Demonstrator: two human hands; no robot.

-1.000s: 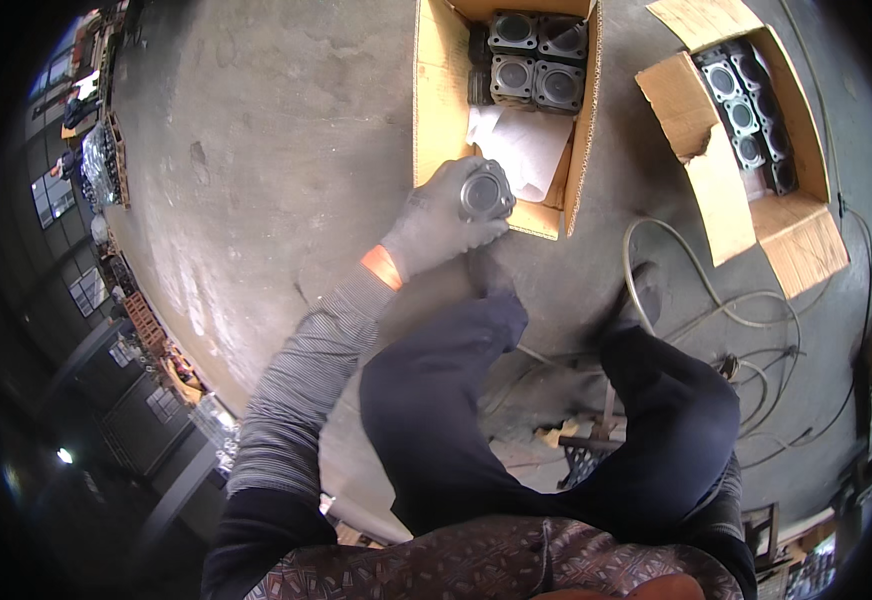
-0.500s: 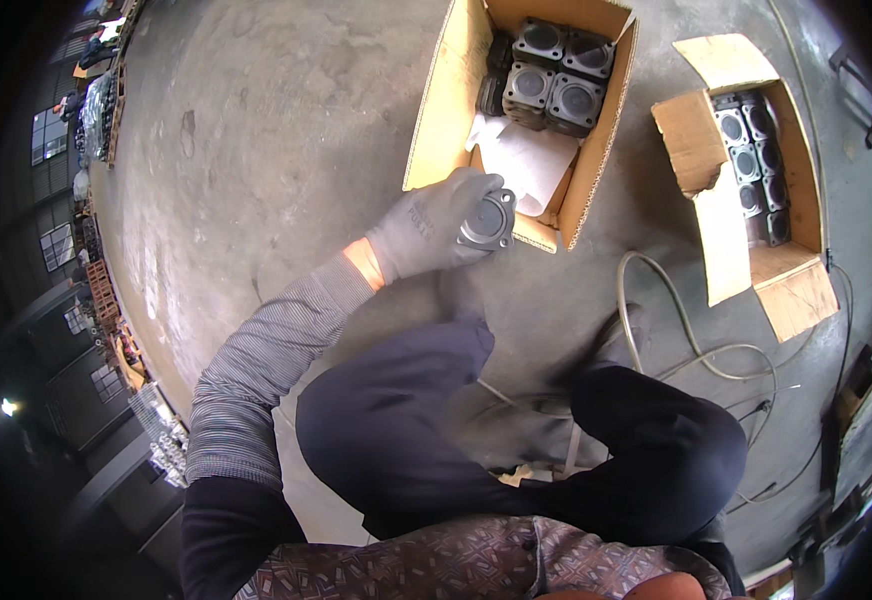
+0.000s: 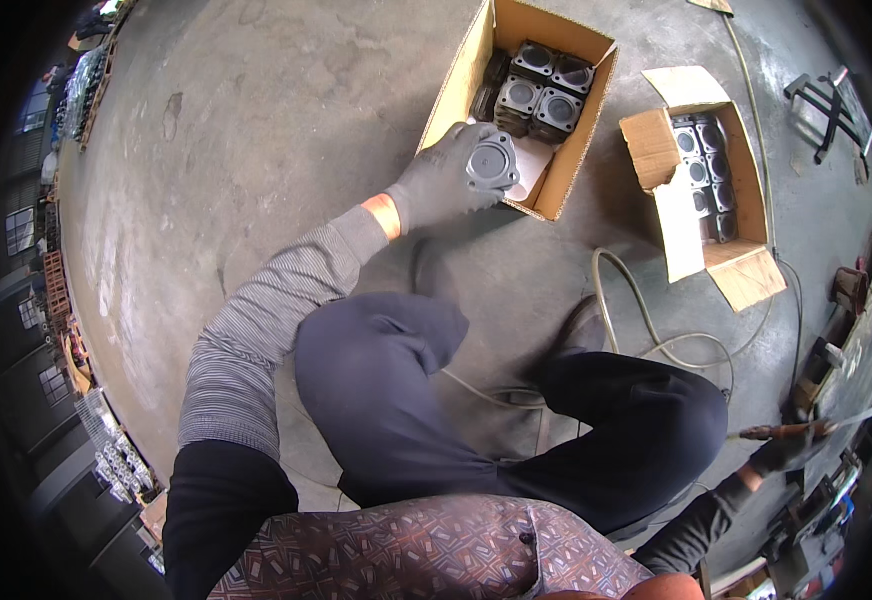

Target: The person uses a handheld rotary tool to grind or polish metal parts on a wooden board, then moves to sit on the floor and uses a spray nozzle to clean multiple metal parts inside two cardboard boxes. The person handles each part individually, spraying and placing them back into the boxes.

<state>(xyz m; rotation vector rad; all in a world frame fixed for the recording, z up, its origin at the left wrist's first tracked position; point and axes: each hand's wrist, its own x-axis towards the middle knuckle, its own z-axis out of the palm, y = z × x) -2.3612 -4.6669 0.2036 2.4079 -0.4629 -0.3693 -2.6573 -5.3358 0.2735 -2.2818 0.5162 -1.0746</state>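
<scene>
My left hand (image 3: 441,178), in a grey work glove, grips a dark grey metal flange cover (image 3: 491,162) with a round raised middle and holes in its corners. It holds the cover over the near end of an open cardboard box (image 3: 581,165). Inside that box, stacks of similar flange covers (image 3: 540,90) stand at the far end, and a white sheet (image 3: 536,163) lies nearer me. Far to the right, my dark-gloved right hand (image 3: 791,452) is closed around a slim brownish tool (image 3: 778,431) with a pale hose at its end; its exact kind is unclear.
A second open cardboard box (image 3: 681,235), flaps spread, holds more flange covers (image 3: 721,165) on the right. A pale hose (image 3: 646,310) loops across the floor beside my right foot. A black metal stand (image 3: 828,115) lies at the far right. Cluttered benches line the right edge.
My left hand has moved the flange cover slightly farther over the box, its round face now turned more toward me. My right hand has come into view at the right, holding the slim tool.
</scene>
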